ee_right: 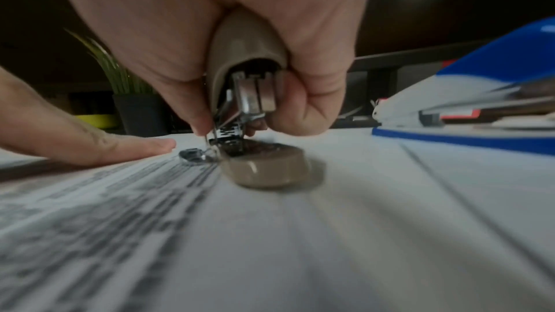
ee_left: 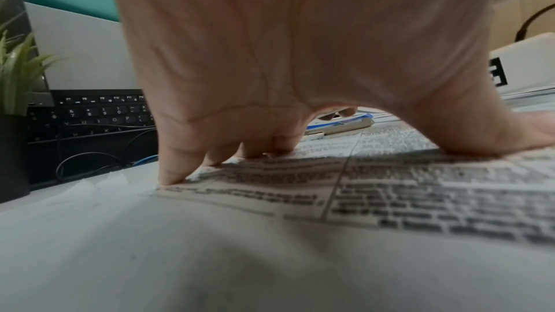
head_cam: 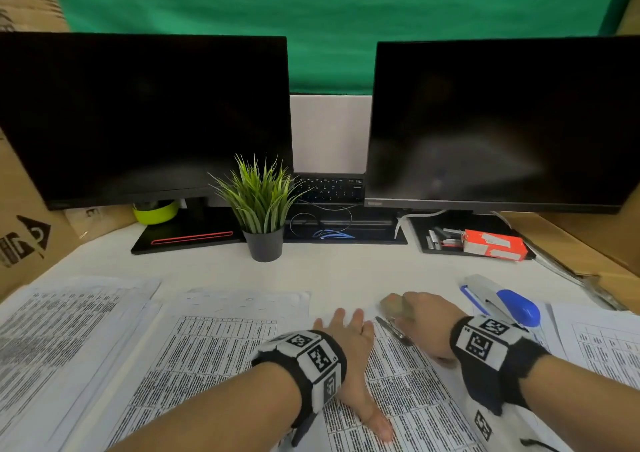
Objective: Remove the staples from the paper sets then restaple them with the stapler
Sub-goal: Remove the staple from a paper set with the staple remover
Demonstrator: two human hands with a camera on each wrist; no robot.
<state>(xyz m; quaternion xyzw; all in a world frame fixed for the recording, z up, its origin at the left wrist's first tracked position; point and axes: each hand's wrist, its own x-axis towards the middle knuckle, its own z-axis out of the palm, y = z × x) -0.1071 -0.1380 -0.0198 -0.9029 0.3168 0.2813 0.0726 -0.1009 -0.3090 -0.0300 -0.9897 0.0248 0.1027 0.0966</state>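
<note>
A printed paper set (head_cam: 398, 399) lies in front of me. My left hand (head_cam: 346, 330) presses flat on its top part, fingers straight, seen from beneath in the left wrist view (ee_left: 285, 56). Just right of it my right hand (head_cam: 426, 316) grips a beige staple remover (head_cam: 394, 304). In the right wrist view the staple remover (ee_right: 249, 42) points down, its metal claws on the top edge of the paper set (ee_right: 120, 210) beside my left hand's fingers (ee_right: 120, 148). The blue and white stapler (head_cam: 502, 302) lies to the right of my right hand.
A silver pen (head_cam: 394, 330) lies on the sheets between my hands. More paper stacks lie left (head_cam: 69, 330) and right (head_cam: 595, 340). Behind are a potted plant (head_cam: 259, 209), two dark monitors, a keyboard (head_cam: 329, 188) and a red box (head_cam: 495, 243).
</note>
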